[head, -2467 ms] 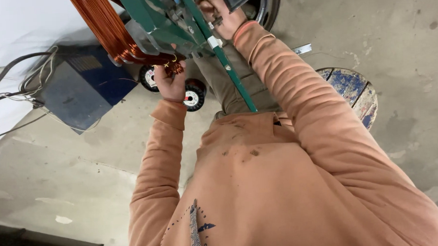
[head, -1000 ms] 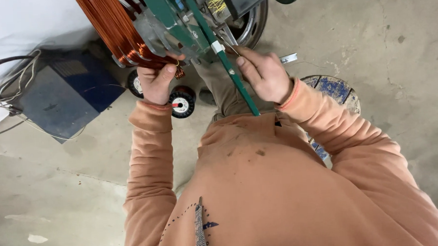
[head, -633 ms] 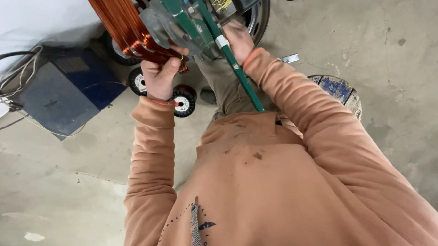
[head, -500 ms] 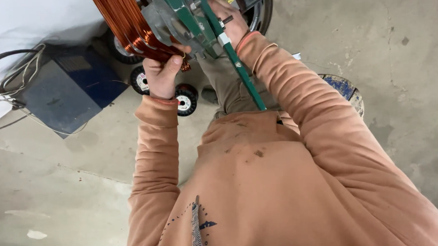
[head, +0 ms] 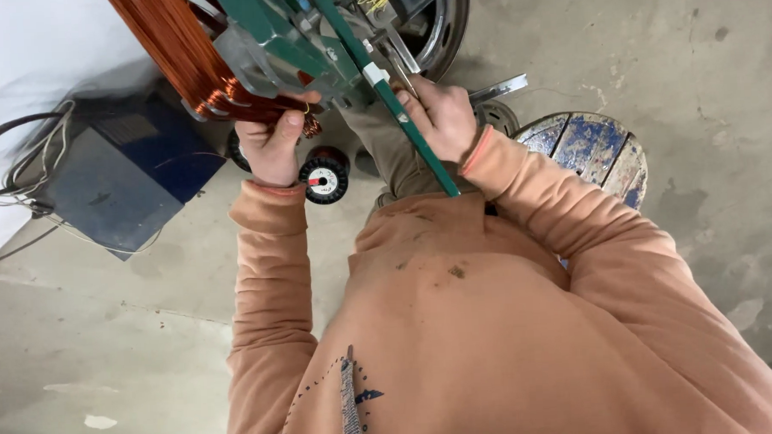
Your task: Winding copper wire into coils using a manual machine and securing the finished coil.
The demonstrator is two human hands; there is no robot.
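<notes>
A thick bundle of copper wire [head: 170,45] hangs on a green metal winding frame [head: 264,33] at the top of the head view. My left hand [head: 272,144] grips the lower end of the copper wire bundle where it meets the frame. My right hand [head: 441,117] is closed around a grey metal part beside the slanted green bar [head: 390,101] of the frame. What sits inside its fingers is partly hidden by the bar. Both arms are in peach-coloured sleeves.
A blue box-shaped machine [head: 119,179] with grey cables [head: 21,183] sits on the concrete floor at left. A small wire spool [head: 325,176] lies below my left hand. A round blue-painted wooden stool [head: 585,150] stands at right, a metal wheel [head: 439,27] above.
My right hand reached up behind the frame, dropped to the green bar, went up again, and is now back down beside the bar. My left hand stayed on the copper wire.
</notes>
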